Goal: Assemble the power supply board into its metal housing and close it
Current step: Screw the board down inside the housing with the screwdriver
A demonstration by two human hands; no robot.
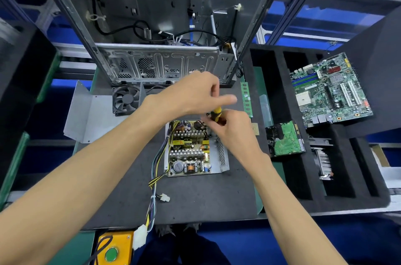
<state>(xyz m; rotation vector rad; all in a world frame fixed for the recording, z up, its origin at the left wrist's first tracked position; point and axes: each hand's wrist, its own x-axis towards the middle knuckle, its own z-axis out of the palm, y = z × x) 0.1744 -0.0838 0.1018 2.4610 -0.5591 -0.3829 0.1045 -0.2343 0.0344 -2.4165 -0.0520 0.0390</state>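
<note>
Toward the left edge of the dark work mat lies the bent metal cover, flat and apart from the rest, with a black fan just beside it toward the mat's far edge. Near the mat's centre sits the power supply board, already lying in its open metal housing; its wire bundle trails off the housing's left side toward the near edge. Above the board's far right corner, the left hand has its fingers curled over the top of a yellow-and-black screwdriver, while the right hand pinches the tool lower down; the tip is hidden behind the fingers. The step in hand appears to be fastening the board to the housing at that corner. The next move likely calls for keeping the driver upright on the screw, then treating the remaining corners before the cover is fetched. Along the right edge, a foam tray holds a hard drive and a motherboard.
</note>
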